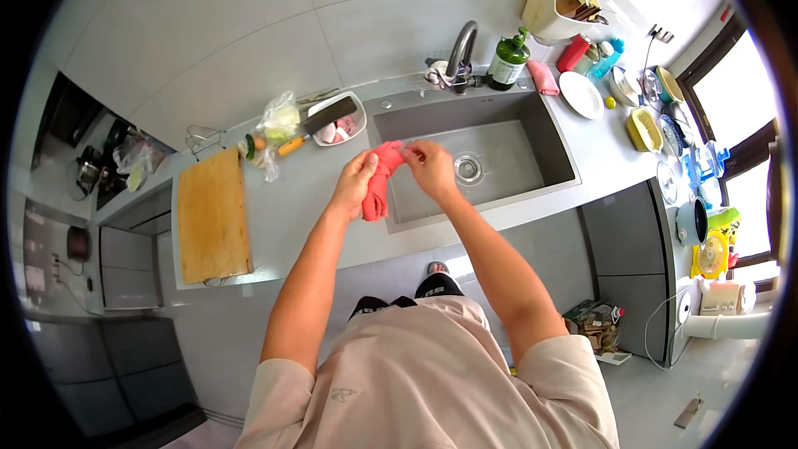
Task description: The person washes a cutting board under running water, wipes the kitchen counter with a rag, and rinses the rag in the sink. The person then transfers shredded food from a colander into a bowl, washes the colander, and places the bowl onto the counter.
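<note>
L hand (357,180) curled rnd red cloth (381,187) | R hand (431,170) pinching its top | nr sink (515,150)

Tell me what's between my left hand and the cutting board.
In the head view, mostly bare countertop separates your left hand from the board, with a plastic bag nearer the wall.

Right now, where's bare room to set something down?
Counter between the cutting board and sink, left of the red cloth in the left hand; the board's face too. Crowded: right end, with plate, yellow basket, dishes.
</note>
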The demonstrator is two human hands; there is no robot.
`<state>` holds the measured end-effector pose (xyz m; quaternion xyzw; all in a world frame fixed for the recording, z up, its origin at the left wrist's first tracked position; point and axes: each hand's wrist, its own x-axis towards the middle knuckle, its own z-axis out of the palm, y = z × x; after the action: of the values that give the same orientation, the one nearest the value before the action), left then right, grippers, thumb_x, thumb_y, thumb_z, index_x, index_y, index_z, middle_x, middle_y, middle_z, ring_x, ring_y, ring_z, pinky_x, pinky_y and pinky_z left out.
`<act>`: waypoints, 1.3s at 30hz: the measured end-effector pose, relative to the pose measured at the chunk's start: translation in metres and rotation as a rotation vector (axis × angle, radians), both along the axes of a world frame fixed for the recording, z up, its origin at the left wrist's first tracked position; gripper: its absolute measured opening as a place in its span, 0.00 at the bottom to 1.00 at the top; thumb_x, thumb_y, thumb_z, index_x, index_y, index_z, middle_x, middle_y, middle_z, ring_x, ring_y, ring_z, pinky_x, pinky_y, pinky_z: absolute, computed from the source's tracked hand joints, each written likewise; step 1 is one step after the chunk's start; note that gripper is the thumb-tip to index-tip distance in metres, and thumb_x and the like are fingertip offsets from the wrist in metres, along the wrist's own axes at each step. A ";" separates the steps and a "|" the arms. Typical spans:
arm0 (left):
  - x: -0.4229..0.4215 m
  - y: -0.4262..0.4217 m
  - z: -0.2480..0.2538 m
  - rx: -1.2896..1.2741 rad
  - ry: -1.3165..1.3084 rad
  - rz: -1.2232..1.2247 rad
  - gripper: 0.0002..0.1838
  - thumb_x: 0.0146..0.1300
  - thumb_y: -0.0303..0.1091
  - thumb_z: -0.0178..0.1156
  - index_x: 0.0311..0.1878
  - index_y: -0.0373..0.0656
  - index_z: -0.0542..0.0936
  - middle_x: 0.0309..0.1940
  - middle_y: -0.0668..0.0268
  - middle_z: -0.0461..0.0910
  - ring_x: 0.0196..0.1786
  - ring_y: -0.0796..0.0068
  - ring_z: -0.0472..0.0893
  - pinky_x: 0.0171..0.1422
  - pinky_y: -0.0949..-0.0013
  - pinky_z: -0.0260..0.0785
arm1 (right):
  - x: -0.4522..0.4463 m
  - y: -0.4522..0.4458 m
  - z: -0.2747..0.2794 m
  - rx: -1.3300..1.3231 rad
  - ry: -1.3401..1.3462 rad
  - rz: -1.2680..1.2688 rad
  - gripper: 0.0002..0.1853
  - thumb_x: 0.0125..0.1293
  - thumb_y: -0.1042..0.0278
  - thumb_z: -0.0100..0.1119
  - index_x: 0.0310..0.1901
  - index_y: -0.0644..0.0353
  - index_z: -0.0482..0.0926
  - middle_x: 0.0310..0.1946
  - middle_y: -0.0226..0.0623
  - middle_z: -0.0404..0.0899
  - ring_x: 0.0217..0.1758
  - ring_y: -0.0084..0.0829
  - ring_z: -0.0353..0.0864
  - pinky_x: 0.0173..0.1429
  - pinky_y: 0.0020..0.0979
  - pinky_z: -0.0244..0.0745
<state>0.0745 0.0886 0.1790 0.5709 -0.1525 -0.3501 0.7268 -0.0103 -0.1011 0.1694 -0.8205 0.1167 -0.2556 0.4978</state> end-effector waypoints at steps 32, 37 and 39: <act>0.009 0.044 0.030 0.086 -0.118 0.106 0.23 0.81 0.46 0.64 0.69 0.41 0.79 0.57 0.66 0.84 0.57 0.71 0.84 0.64 0.64 0.79 | 0.057 -0.048 -0.016 1.063 0.341 0.713 0.11 0.79 0.63 0.64 0.56 0.55 0.80 0.40 0.30 0.84 0.40 0.22 0.81 0.52 0.36 0.81; 0.014 0.128 0.024 0.688 -0.386 0.187 0.15 0.77 0.35 0.66 0.62 0.40 0.83 0.42 0.63 0.87 0.43 0.73 0.82 0.52 0.65 0.76 | 0.074 0.011 0.007 0.364 0.551 0.712 0.11 0.80 0.62 0.65 0.54 0.58 0.80 0.36 0.30 0.85 0.37 0.20 0.79 0.46 0.31 0.80; 0.012 0.158 0.019 0.718 -0.387 0.236 0.14 0.80 0.35 0.63 0.62 0.39 0.83 0.42 0.65 0.86 0.44 0.76 0.81 0.53 0.67 0.76 | 0.080 0.039 -0.002 0.211 0.499 0.727 0.11 0.80 0.62 0.65 0.53 0.59 0.79 0.37 0.30 0.85 0.38 0.20 0.80 0.46 0.27 0.80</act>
<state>0.0864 0.2466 0.1981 0.8565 -0.0881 -0.1819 0.4749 0.0698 -0.0617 0.1671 -0.7896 -0.0372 0.1548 0.5926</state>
